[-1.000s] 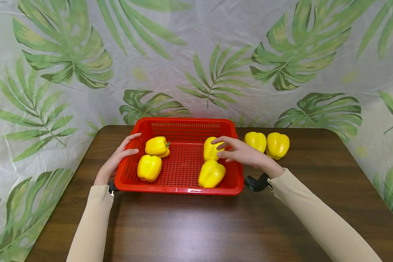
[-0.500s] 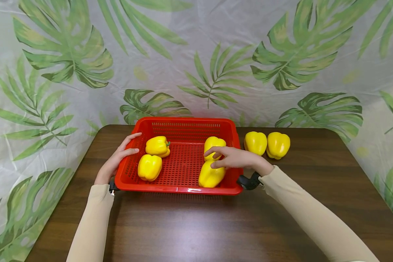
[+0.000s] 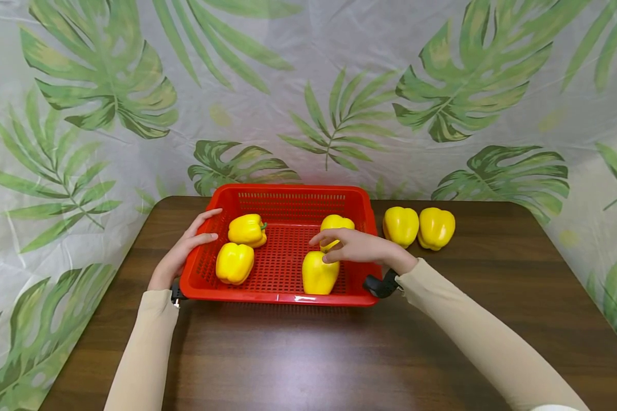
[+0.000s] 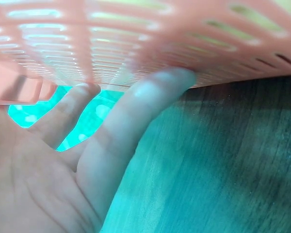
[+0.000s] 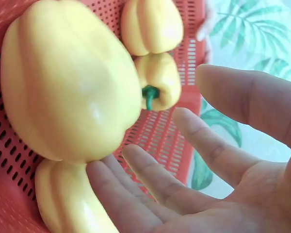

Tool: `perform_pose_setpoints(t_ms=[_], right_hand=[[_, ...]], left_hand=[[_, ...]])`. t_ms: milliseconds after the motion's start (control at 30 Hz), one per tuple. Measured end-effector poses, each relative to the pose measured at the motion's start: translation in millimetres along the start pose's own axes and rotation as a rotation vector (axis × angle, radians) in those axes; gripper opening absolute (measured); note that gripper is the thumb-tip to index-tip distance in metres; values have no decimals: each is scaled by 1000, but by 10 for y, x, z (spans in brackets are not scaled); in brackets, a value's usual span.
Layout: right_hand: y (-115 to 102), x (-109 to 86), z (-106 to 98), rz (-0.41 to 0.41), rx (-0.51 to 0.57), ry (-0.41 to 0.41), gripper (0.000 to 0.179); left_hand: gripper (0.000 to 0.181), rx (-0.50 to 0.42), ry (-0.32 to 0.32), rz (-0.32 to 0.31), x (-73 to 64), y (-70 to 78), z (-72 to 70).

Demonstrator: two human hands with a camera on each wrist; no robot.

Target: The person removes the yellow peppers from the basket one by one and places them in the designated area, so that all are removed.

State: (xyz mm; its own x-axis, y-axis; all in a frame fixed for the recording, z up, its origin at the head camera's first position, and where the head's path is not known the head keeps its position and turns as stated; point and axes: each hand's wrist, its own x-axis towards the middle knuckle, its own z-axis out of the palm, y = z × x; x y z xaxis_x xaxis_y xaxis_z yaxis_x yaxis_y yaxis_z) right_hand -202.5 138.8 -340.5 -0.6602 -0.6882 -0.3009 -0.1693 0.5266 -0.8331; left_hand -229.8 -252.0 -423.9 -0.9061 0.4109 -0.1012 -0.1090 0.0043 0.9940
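Note:
A red perforated plastic basket (image 3: 281, 298) has several yellow bell peppers in it. At its left side my left hand (image 3: 185, 251) rests with straight fingers against the wall; the left wrist view shows the thumb (image 4: 131, 116) touching the slotted side. Over the basket's right half, my right hand (image 3: 357, 248) hovers with spread fingers. Below its fingertips lies the front-right pepper (image 3: 319, 277), large in the right wrist view with fingertips right at its edge. The back-right pepper (image 3: 334, 222) is partly hidden behind that hand. Two peppers lie at left, one behind (image 3: 244, 230), one in front (image 3: 235, 264).
To the basket's right, two more yellow bell peppers, one nearer the basket (image 3: 401, 226) and one farther out (image 3: 436, 228), stand on the dark wooden table (image 3: 298, 354). A leaf-patterned cloth (image 3: 339, 103) hangs behind the table.
My right hand has moved left and slightly down over the basket. The front-right pepper has shifted left and turned more upright. My left hand stays put.

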Motion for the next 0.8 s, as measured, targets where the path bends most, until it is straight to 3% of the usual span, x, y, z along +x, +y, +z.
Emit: perform_pose_setpoints(t_ms=[333,800], right_hand=[[62,108,45,76,-75,14,44],[44,128,30,112,-109,-39,52]], left_hand=[[59,12,-1,1,0,-2,-6],[59,6,0,1,-2,-3,-3]])
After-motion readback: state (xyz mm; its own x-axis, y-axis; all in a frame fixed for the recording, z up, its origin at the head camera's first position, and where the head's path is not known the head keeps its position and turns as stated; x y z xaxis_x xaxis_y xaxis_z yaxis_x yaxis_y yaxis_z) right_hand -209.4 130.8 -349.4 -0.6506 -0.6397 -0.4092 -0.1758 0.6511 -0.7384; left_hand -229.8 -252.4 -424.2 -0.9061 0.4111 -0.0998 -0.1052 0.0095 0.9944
